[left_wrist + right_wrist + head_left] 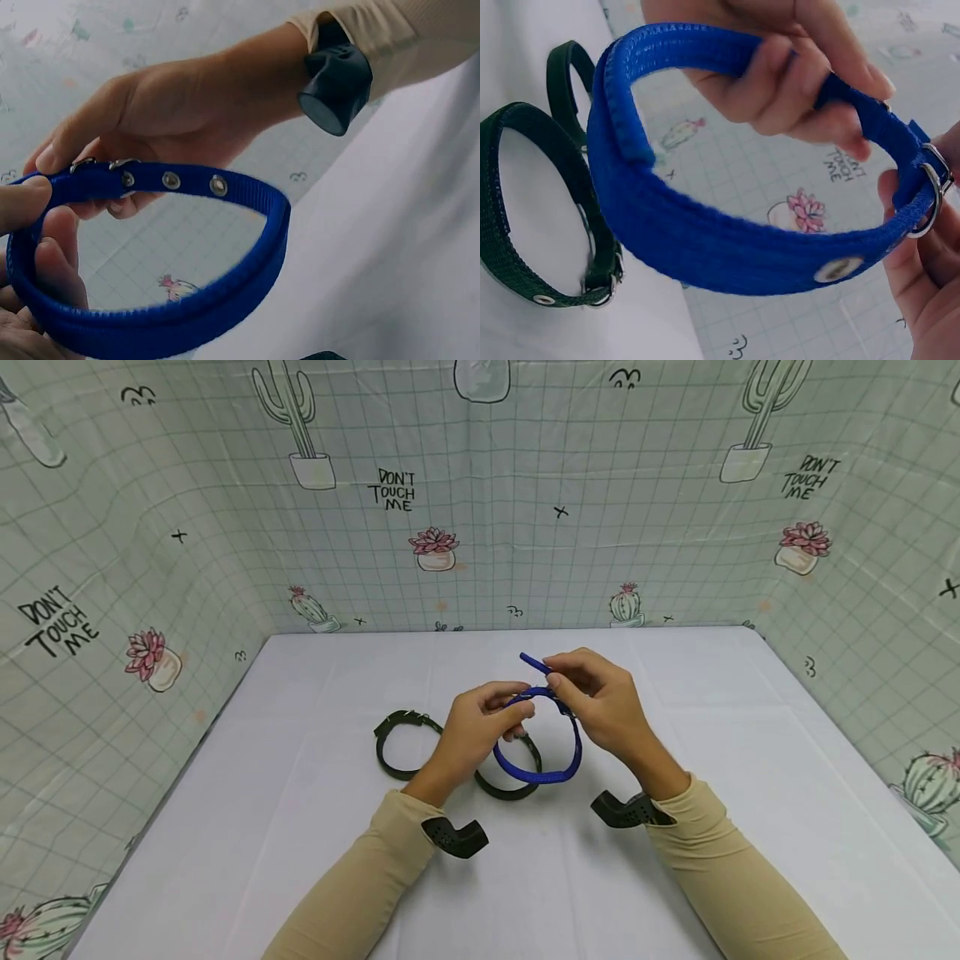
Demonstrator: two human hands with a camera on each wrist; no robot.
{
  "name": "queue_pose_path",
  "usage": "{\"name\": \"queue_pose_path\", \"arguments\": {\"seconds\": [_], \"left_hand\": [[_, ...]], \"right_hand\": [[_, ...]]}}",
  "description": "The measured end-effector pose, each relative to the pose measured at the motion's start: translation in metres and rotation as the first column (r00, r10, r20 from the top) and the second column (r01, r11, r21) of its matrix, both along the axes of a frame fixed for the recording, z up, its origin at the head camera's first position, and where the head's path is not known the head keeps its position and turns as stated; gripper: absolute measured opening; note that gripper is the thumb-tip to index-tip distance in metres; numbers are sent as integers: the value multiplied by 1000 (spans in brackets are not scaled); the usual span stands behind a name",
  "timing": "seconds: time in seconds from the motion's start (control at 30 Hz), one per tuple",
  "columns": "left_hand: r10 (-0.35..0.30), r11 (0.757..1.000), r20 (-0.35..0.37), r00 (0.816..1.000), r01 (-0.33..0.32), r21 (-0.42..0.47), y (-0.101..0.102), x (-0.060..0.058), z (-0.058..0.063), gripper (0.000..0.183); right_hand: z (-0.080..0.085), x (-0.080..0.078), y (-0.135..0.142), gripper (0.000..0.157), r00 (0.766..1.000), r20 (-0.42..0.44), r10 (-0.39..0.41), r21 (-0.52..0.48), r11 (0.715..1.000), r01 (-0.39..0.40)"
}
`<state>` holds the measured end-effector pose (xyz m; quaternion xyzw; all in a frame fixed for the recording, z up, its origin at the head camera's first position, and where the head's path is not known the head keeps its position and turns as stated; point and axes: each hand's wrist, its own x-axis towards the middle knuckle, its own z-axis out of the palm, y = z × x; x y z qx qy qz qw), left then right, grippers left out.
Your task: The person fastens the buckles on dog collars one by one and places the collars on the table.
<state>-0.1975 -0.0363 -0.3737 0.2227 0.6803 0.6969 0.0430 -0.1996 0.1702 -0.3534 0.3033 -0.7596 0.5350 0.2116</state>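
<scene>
A blue pet collar [549,777] with metal eyelets is held up as a loop above the table. My left hand [476,722] pinches its band on the left side between thumb and fingers. With thumb and fingers, my right hand [600,697] grips the collar by its buckle end, and the strap's tip sticks out past them. A metal buckle and ring [934,187] show close by the right fingers in the right wrist view. In the left wrist view, a row of eyelets [171,180] runs along the band.
Two dark green collars lie on the white table [300,843]. One green collar [384,756] is left of my left hand, and the other [508,794] lies partly behind the blue loop. A printed cloth [510,552] hangs round the back and sides.
</scene>
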Motion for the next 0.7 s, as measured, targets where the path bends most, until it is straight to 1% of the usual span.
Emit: {"name": "queue_pose_path", "arguments": {"seconds": [0.1,0.2,0.33,0.57,0.7], "left_hand": [[-4,1000,36,999,4,2,0,0,1,30],[-3,1000,52,999,3,8,-1,0,1,30],[-2,1000,52,999,1,16,-2,0,1,30],[12,1000,50,999,-13,17,-3,-1,0,31],[32,999,47,998,-32,-6,-4,-1,0,33]], "right_hand": [[-3,-2,2,27,1000,-4,1,-17,1000,-1],[-2,-2,1,28,1000,2,0,-18,1000,0],[-2,-1,1,26,1000,23,9,-12,1000,-9],[-2,0,-1,24,996,88,19,22,1000,-21],[-2,0,-3,25,996,86,26,46,998,-30]]}}
